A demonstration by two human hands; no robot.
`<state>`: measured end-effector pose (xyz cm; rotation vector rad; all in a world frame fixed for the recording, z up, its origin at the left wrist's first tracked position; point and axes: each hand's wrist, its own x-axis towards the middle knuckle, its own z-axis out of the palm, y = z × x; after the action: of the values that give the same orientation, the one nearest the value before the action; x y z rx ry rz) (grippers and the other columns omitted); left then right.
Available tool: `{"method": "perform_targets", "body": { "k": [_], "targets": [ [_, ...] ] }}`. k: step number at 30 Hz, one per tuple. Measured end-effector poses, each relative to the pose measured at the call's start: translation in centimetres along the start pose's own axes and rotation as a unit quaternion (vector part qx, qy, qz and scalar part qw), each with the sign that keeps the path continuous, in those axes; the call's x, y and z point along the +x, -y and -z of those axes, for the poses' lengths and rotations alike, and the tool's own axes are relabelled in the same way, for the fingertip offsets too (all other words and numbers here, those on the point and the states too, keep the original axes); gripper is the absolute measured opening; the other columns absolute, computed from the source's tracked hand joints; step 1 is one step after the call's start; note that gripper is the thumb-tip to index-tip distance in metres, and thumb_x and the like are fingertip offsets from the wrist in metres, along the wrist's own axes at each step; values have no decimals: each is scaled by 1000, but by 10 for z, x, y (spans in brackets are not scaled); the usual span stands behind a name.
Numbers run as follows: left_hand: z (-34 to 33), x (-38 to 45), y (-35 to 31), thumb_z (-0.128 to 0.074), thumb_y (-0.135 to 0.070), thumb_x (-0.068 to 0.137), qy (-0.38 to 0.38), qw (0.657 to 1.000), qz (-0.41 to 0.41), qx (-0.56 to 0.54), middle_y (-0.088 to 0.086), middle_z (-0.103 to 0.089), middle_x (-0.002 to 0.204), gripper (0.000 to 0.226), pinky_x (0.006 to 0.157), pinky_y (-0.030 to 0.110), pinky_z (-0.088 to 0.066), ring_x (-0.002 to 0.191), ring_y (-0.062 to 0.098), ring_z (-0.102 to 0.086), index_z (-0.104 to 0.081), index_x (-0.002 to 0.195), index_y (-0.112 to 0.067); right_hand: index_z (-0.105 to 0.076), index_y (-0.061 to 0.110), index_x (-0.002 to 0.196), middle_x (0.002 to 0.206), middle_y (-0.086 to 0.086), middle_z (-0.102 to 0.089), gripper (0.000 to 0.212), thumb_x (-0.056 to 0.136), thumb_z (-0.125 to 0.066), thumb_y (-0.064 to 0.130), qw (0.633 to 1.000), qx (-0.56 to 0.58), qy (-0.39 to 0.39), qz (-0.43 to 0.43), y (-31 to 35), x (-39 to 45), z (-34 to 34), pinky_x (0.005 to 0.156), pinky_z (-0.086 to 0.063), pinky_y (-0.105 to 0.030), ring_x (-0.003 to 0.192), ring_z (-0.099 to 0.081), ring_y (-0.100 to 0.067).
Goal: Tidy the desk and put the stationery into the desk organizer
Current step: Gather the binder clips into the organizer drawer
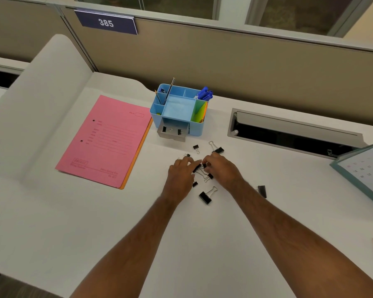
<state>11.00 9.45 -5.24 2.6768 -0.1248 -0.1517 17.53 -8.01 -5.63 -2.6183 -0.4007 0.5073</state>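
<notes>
Hands meet over a scatter of black binder clips on the white surface (202, 244): the left hand (180, 174) lies palm down with fingers spread and stretched toward the right hand (221, 168), whose fingers curl down onto the same little cluster of clips (199, 168) between them. Fingertips of both touch that cluster, but whether either hand has actually closed on a clip cannot be told, as the fingers hide it. Just below the hands, between the two wrists, lies a large clip (206, 196) with its wire handles raised; a small one (195, 184) sits against the left palm's edge. Beyond the right hand's knuckles is another large clip (218, 149), and beyond the fingertips a small one (196, 147). Outside the right forearm a clip (262, 191) lies apart from the rest. Farther ahead of both hands stands the blue desk organizer (194, 129), its grey drawer (172, 136) pulled open with two clips inside, pencils and blue pens upright in its back compartments. Left of the left hand lies a pink folder (108, 143); far right of the right hand, a calendar (366, 168).
</notes>
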Motion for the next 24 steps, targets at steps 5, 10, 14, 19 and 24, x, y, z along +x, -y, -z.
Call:
{"method": "perform_targets", "body": {
  "k": [5,10,14,19,24],
  "targets": [
    [1,13,2,-65,-2,91,16,995,-52,85,0,-52,143,63,96,38,-43,124,24,-49,-51,147,-26,-66,22,118,111,0,-60,21,97,-65,27,1000,-16,0,4,-5,-1,0,80,-53,-35,93,-63,-19],
    [8,27,4,-64,-10,96,31,990,-58,123,5,-50,141,48,97,37,-44,124,26,-48,-56,141,-25,-66,19,116,110,-1,-62,20,98,-64,26,1000,-5,-7,1,-9,-9,5,82,-54,-37,94,-63,-21],
    [12,32,6,-65,-18,97,45,990,-50,120,4,-50,139,41,99,38,-42,124,25,-46,-55,137,-20,-65,19,114,110,1,-62,17,98,-64,25,999,27,-20,-16,-16,-16,10,80,-48,-33,95,-62,-19],
    [13,33,6,-68,-35,96,51,992,-22,113,3,-51,139,46,102,38,-41,126,24,-46,-54,138,-21,-65,20,114,108,2,-60,18,98,-62,27,994,84,-40,-54,-26,-27,15,85,-48,-35,97,-61,-18],
    [12,23,-1,-67,-35,97,1,998,12,58,2,-49,144,49,105,38,-39,131,23,-45,-53,141,-23,-64,19,120,110,4,-60,21,101,-60,27,988,121,-86,-44,-18,-27,20,79,-40,-25,92,-57,-12]
  ]
}}
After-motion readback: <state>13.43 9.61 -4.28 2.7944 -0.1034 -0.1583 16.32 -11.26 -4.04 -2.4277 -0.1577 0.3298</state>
